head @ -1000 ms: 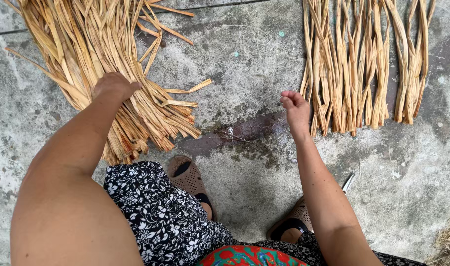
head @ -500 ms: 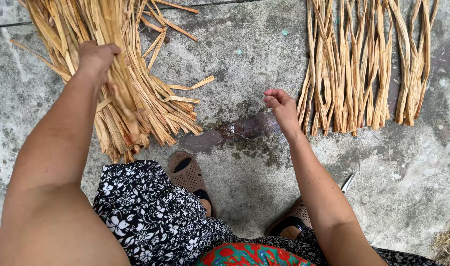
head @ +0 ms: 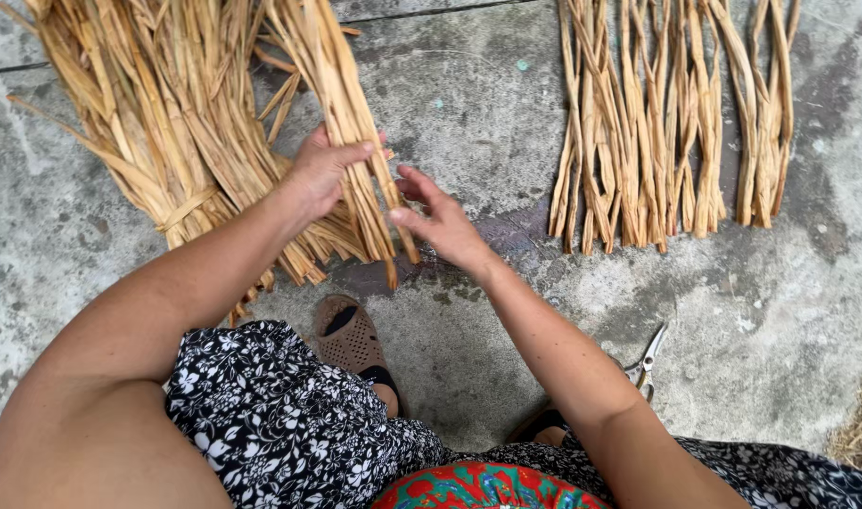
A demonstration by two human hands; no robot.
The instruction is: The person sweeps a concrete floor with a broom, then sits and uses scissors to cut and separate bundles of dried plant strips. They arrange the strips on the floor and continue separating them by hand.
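My left hand (head: 322, 170) is wrapped around a small bunch of dry straw strips (head: 346, 113), lifted off the big loose heap (head: 157, 123) on the concrete floor (head: 468, 85). My right hand (head: 440, 221) sits just beside the bunch's lower end, fingers spread and reaching; its fingertips seem to brush the strips, though I cannot be sure. A sorted row of strips (head: 666, 123) lies well apart to my right. Scissors (head: 646, 360) rest by my right arm.
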